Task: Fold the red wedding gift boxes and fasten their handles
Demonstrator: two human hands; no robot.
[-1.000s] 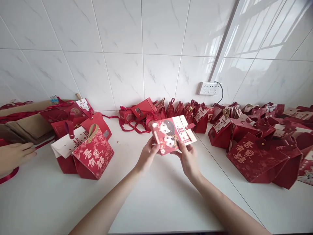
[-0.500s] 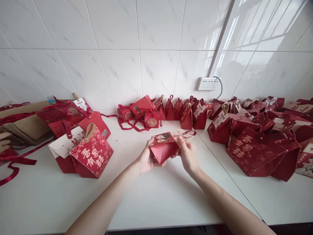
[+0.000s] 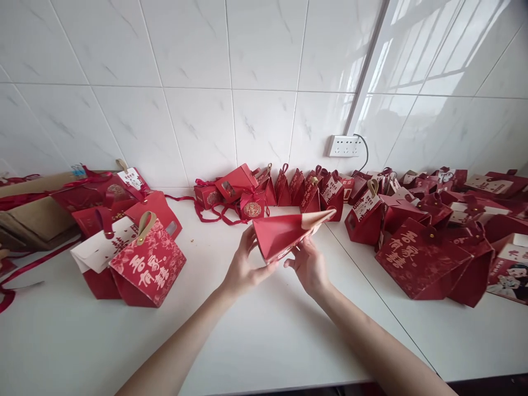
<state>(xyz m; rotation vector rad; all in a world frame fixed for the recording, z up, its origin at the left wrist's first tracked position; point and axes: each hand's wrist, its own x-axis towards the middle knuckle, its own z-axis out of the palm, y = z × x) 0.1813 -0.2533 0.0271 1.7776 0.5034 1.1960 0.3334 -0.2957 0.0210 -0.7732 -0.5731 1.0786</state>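
A small red paper box (image 3: 280,234) with a cream flap pointing right is held above the white table, turned so a plain red triangular side shows. My left hand (image 3: 246,267) grips its left end, thumb along the lower edge and fingers behind. Under the right part of the box, my right hand (image 3: 310,267) touches it near the cream flap, its fingers partly spread and partly hidden behind the box.
Red boxes with gold lettering (image 3: 150,264) stand at left, near ribbons and brown bags (image 3: 39,220). Small red boxes (image 3: 252,204) line the wall. Many more (image 3: 421,258) crowd the right. A white power strip (image 3: 346,146) is on the tiled wall.
The box has been turned over in my hands, so its printed face has swung down and a plain side shows. My right hand has shifted lower, its fingers looser. The view has shifted slightly.
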